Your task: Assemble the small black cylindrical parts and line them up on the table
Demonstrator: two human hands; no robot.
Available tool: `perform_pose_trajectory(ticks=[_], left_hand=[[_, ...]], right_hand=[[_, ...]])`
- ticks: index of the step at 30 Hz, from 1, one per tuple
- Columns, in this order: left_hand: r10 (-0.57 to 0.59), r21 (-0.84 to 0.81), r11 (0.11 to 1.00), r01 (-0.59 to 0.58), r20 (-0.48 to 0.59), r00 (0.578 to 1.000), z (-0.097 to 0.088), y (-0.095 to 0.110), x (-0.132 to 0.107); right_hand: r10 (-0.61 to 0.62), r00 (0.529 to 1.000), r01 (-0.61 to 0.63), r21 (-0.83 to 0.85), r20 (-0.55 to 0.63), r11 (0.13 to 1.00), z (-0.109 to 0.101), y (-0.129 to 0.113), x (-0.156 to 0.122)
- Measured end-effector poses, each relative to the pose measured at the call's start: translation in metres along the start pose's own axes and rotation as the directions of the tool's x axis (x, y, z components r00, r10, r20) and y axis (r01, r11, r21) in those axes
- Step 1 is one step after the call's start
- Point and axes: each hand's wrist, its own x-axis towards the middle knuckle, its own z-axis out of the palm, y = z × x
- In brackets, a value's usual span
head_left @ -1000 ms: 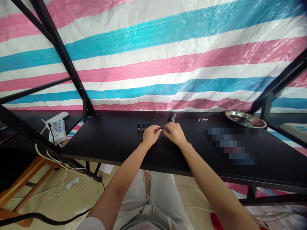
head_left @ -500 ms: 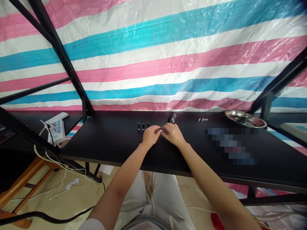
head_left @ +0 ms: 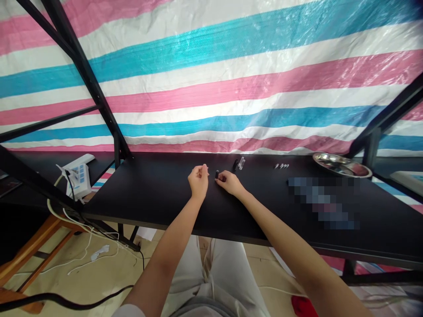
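Black table (head_left: pixel 148 193), long, smooth-topped, set within a black metal frame (head_left: pixel 95 92); on and about it, the following.

Right hand (head_left: pixel 228 182), one: low over the table's middle, between the far and near edges; thumb and fingers pinching a small black cylinder (head_left: pixel 217 174). Cylinder upright at the fingertips, on the side facing the other hand; whether its foot meets the tabletop cannot be told.

Left hand (head_left: pixel 198 181), one: just beside the cylinder, apart from it, nearer the table's left edge; fingers curled, fingertips bunched upward. Whether they meet, or pinch anything, cannot be told.

Dark piece (head_left: pixel 235 165), lying beyond the right hand towards the far edge. Clear pieces (head_left: pixel 241 163), narrow, just beside it on the right.

Small shiny pieces (head_left: pixel 281 166), a short row, farther right, near the far edge; too small to identify.

Metal tray (head_left: pixel 342 171), silvery, round-rimmed, at the far right corner.

Pixelated patch (head_left: pixel 322 204), on the right part of the table, between tray and near edge; contents obscured.

Striped sheet (head_left: pixel 211 94), pink, blue and white, wrinkled, hanging behind the far edge.

White device (head_left: pixel 79 180) with blue panels, beyond the left edge. Wooden seat (head_left: pixel 36 251), below it, beside loose pale cables (head_left: pixel 89 240).
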Motion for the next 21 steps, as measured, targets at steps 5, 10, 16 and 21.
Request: perform_pose_trajectory(ticks=[5,10,16,21], left_hand=[[-0.121,-0.125,0.986,0.112,-0.067,0.990,-0.001,0.002,0.004],[-0.128,-0.146,0.982,0.120,-0.043,0.991,0.000,0.003,0.003],[-0.106,-0.140,0.984,0.107,0.018,0.994,0.001,0.004,-0.001],[-0.093,-0.139,0.985,0.101,0.060,0.994,0.002,0.006,-0.004]], right_hand=[[0.033,0.999,-0.033,0.008,0.026,0.999,0.008,0.004,0.013],[0.057,0.998,-0.058,0.037,0.026,0.998,0.010,0.006,0.014],[0.050,0.999,-0.051,0.035,0.003,0.998,0.011,0.008,0.014],[0.057,0.998,-0.057,0.025,-0.012,0.998,0.012,0.008,0.013]])
